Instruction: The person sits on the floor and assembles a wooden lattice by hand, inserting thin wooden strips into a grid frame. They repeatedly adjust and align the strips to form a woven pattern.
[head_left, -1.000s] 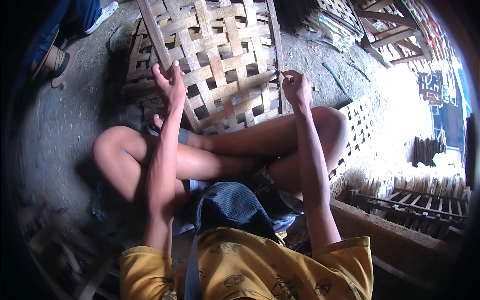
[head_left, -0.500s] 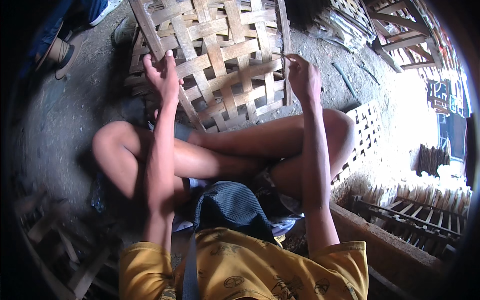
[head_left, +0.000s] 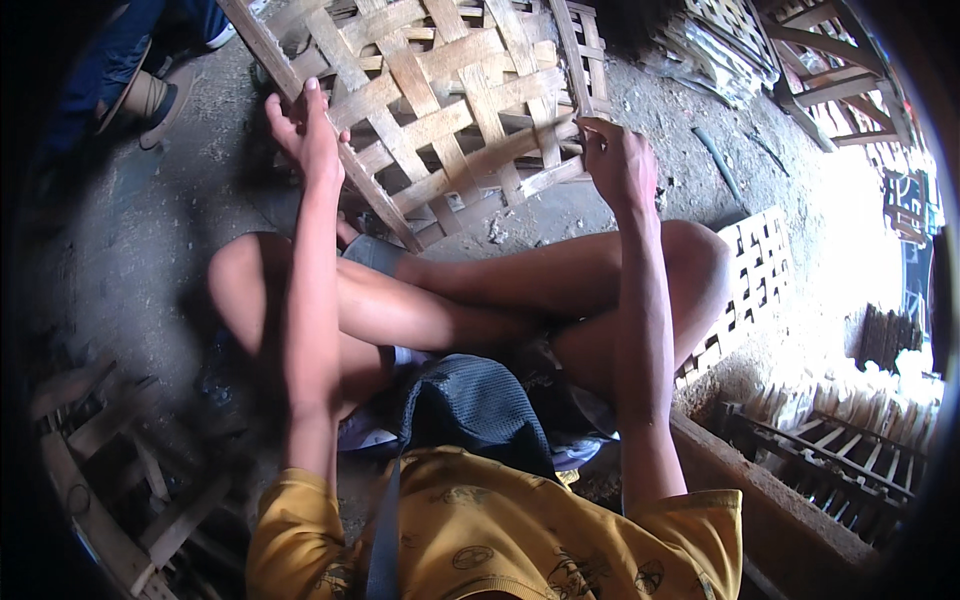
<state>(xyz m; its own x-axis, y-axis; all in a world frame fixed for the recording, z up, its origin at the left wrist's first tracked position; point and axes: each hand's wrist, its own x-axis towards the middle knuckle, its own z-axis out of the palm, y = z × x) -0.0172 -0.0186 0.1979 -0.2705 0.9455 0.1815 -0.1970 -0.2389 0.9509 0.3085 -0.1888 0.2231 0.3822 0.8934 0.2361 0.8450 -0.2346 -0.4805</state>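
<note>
Reaching past crossed bare legs (head_left: 500, 272), the left hand (head_left: 312, 135) has its grip closed around the straight wooden side strip (head_left: 375, 197), the right hand (head_left: 622, 165) pinching at the opposite edge (head_left: 570, 60) of the open-woven, flat-slatted panel (head_left: 437, 124), gritty grey floor (head_left: 655, 105) beyond.

On my feed I see the woven panel (head_left: 435, 123) slanting: pale interlaced strips (head_left: 465, 55), open gaps, 2 brown wooden side rails (head_left: 265, 50).

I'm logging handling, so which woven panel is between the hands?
The wood-framed panel: left hand and right hand are at opposite rails; neither touches the pale panel by the right knee.
</note>
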